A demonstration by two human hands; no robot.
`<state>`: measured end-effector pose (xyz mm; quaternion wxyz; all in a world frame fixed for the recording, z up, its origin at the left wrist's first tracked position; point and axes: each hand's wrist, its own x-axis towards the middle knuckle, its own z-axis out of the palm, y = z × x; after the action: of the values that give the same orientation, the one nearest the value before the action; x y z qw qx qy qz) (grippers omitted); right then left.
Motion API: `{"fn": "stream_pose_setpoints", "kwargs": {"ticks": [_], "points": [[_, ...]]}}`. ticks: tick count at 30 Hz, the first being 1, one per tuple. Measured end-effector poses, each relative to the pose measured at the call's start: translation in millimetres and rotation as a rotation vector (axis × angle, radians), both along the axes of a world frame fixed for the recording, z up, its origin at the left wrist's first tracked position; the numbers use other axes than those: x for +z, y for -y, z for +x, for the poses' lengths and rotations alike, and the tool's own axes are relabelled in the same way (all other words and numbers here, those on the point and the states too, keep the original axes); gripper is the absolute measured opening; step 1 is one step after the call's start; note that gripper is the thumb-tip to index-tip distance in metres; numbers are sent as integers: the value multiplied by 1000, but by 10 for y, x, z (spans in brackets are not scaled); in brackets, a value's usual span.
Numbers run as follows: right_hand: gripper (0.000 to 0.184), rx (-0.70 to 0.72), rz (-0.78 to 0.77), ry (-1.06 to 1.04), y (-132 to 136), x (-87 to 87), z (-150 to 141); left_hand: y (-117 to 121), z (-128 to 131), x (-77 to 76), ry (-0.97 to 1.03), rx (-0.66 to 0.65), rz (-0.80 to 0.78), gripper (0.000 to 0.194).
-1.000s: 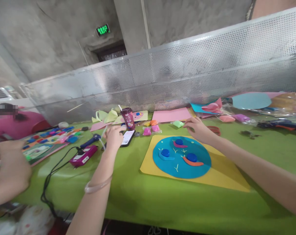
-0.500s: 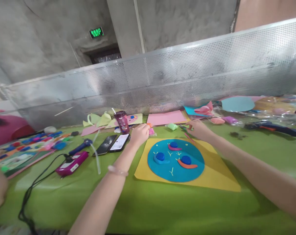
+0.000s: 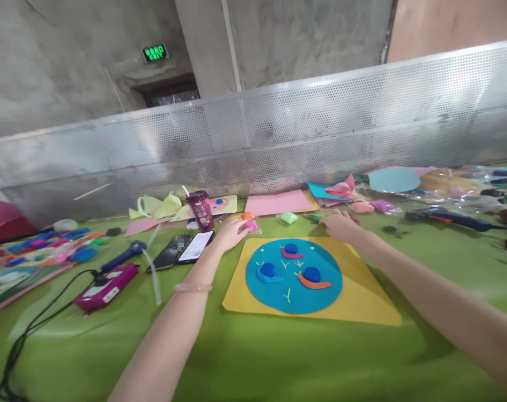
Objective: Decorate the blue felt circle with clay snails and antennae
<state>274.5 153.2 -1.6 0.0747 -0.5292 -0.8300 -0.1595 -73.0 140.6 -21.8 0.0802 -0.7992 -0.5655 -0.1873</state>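
Observation:
My left hand [image 3: 230, 233] reaches past the phones, its fingers bent against a small pink clay packet [image 3: 250, 226]. An orange clay lump [image 3: 248, 215] lies just behind that packet. Beyond the far right part of the yellow sheet [image 3: 368, 296], my right hand [image 3: 339, 224] rests low with curled fingers; whatever is under them is hidden. A small dark green object [image 3: 312, 217] is beside its thumb. On the sheet lies a blue disc [image 3: 293, 298] bearing several snail shapes with round dark-blue shells, among them an orange-bodied snail [image 3: 314, 283].
Two phones [image 3: 195, 245] and a purple cup with a straw [image 3: 201, 211] stand left of my hand. Farther left are a magenta power strip [image 3: 106, 288] with a black cable and a blue glue gun [image 3: 123, 257]. A green clay packet [image 3: 288, 218] sits between my hands; pliers-like tool [image 3: 450, 218] at right.
The view has turned slightly, so everything sits farther left. A thin pinkish stick seen by my right hand is no longer visible. More of the pink packet shows beside my left fingers.

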Motion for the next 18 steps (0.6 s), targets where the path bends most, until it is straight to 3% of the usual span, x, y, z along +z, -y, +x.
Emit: {"fn": "stream_pose_setpoints", "kwargs": {"ticks": [4,10,14,18], "points": [[30,-1,-15,35,-13,2,-18,20,91,24,-81,-3,-3,50],[32,5,-41,69,-33,8,-67,54,174,84,-141,29,73,33],[28,32,-50,78,-41,12,-73,69,204,104,-57,72,138,28],[27,77,-32,80,-20,-3,-101,98,221,118,52,89,70,37]]}}
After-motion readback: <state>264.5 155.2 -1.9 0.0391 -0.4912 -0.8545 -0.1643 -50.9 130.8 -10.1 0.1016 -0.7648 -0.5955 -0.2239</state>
